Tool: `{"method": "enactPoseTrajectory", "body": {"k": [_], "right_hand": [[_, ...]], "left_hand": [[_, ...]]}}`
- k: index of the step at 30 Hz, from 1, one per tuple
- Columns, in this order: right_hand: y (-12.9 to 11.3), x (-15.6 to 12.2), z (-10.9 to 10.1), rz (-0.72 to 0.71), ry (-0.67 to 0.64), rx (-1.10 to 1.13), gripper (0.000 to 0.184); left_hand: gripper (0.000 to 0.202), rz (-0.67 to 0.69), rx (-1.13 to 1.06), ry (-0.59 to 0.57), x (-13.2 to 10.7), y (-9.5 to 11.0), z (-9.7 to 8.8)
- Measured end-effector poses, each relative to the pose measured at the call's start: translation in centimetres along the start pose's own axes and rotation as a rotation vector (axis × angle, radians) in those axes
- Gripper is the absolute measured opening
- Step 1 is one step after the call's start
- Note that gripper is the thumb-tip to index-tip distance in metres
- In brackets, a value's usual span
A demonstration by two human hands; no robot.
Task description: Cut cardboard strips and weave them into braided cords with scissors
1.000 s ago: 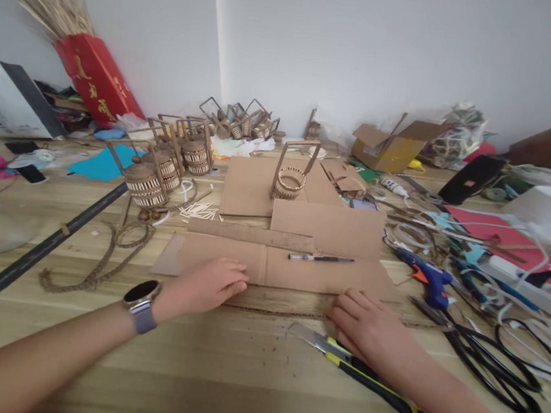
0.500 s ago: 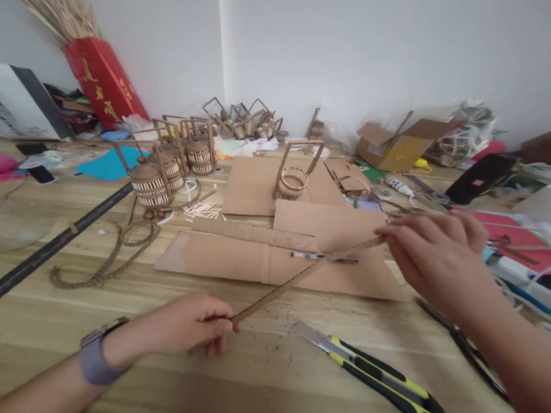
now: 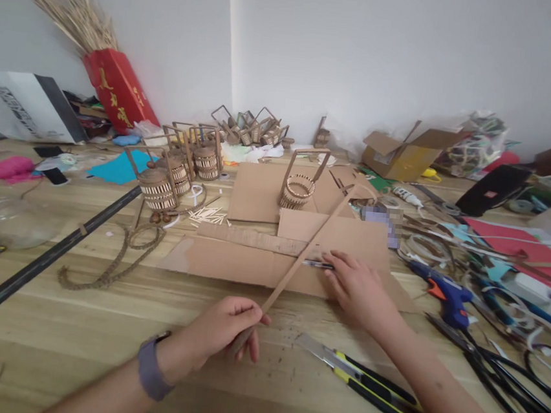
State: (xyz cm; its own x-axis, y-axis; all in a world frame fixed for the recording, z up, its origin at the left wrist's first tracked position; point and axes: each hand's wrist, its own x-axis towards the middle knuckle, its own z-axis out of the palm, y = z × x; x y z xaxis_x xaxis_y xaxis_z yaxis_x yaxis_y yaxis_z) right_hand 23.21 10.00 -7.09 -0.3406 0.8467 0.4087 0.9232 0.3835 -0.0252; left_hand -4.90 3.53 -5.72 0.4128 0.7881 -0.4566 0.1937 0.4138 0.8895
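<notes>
My left hand (image 3: 229,325) pinches the lower end of a long, thin brown cardboard strip (image 3: 293,270), which slants up and away to the right. My right hand (image 3: 358,289) is down on the flat cardboard (image 3: 231,264), its fingertips closed around the right end of a pen (image 3: 316,263). The fingers hide that end of the pen. A wider brown strip (image 3: 248,238) lies along the cardboard, behind the pen. On the bare wood in front is a yellow-and-black utility knife (image 3: 366,377), blade out, partly covered by my right forearm.
A small handled basket (image 3: 298,189) stands on cardboard behind, with several more baskets (image 3: 160,192) at left. Beside my right arm lie a blue glue gun (image 3: 452,298) and black-handled scissors (image 3: 489,363). A long black bar (image 3: 51,259) crosses the left side. Pale sticks (image 3: 207,215) lie loose.
My right hand has let go of the strip's far end and come down left to the pen. The strip now stands steeper, held only by my left hand. The view has shifted slightly.
</notes>
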Motion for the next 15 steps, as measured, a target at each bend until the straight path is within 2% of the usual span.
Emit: {"method": "enactPoseTrajectory", "body": {"k": [4,8,11,15], "right_hand": [[0.7,-0.1,1.7,-0.006,-0.124,0.034,0.04],[1.1,0.0,2.2,-0.014,-0.154,0.06,0.043],[0.5,0.0,1.3,-0.007,-0.138,0.071,0.043],[-1.6,-0.3,-1.4,-0.041,-0.106,0.126,0.041]], "left_hand": [[0.051,-0.005,-0.08,0.03,0.3,1.2,0.8],[0.046,-0.053,-0.293,-0.052,0.5,2.1,1.0],[0.042,-0.074,-0.394,-0.086,0.6,2.7,1.1],[0.037,-0.055,-0.385,-0.049,0.8,3.0,1.2]]}}
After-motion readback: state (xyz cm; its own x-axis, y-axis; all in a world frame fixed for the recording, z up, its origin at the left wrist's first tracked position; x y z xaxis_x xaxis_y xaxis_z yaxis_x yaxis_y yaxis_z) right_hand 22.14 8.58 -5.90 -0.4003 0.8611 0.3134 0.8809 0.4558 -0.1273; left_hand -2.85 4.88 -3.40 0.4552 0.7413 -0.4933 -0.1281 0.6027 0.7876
